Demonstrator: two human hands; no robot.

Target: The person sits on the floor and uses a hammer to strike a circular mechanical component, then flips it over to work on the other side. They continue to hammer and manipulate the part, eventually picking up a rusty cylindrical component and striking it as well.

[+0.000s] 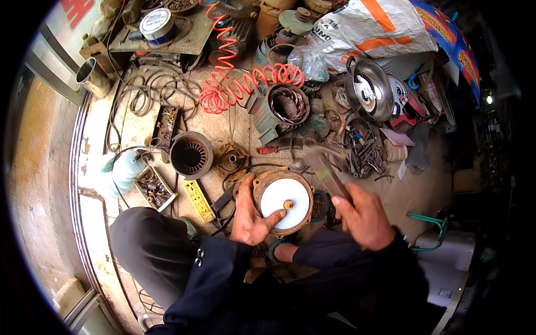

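My left hand [251, 220] grips the left side of a rusty round metal housing [261, 190], its thumb lying over the white disc [279, 195] set in the housing's face. A small brass-coloured hub [288, 204] stands out at the middle of that disc. Just right of the housing, my right hand [365, 219] is closed round the handle of a hammer [329, 176]. The hammer head is smeared by motion and sits above the housing's right edge, apart from it as far as I can see.
A yellow power strip [199, 201], a box of small parts [154, 188] and a motor stator [191, 155] lie to the left. Beyond stand a finned motor casing [268, 114], a red coiled hose [223, 92] and a metal pan [379, 92]. Loose tools [362, 148] are heaped at right.
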